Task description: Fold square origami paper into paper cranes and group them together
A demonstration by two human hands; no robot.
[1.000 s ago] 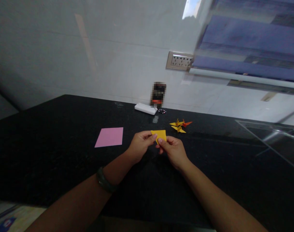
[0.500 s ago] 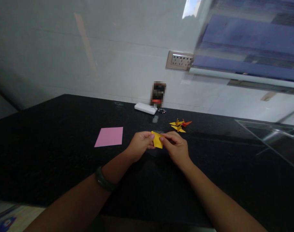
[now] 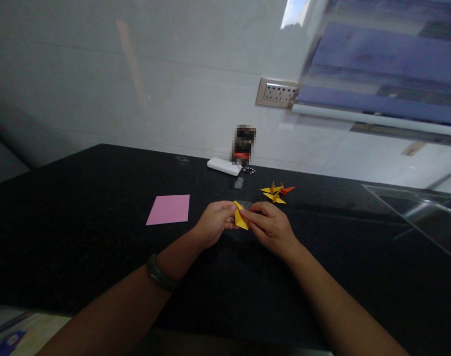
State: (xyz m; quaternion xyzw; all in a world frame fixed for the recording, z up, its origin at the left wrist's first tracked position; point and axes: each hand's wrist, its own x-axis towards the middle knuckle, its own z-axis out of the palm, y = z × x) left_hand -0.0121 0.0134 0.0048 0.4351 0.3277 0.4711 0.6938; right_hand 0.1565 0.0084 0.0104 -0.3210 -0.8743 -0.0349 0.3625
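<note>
A small folded piece of yellow origami paper is held between my two hands, above the dark countertop. My left hand pinches its left edge, thumb on top and fingers beneath. With thumb and fingertips, my right hand grips the right edge, where a flap is folded over. The paper now has a narrow, pointed outline. Beyond my right hand lie yellow paper cranes and an orange paper crane. A pink square sheet of paper lies flat to the left of my left hand.
A white oblong case with a beaded strap lies near the wall. Behind it a blurred-out dark object leans on the tiles. A wall socket is above, and a metal sink is set into the counter at right.
The yellow paper has gone from a wider, squarish shape to a narrower one, its right side folded inward. My right hand has turned slightly, its fingers closer together at the paper's edge.
</note>
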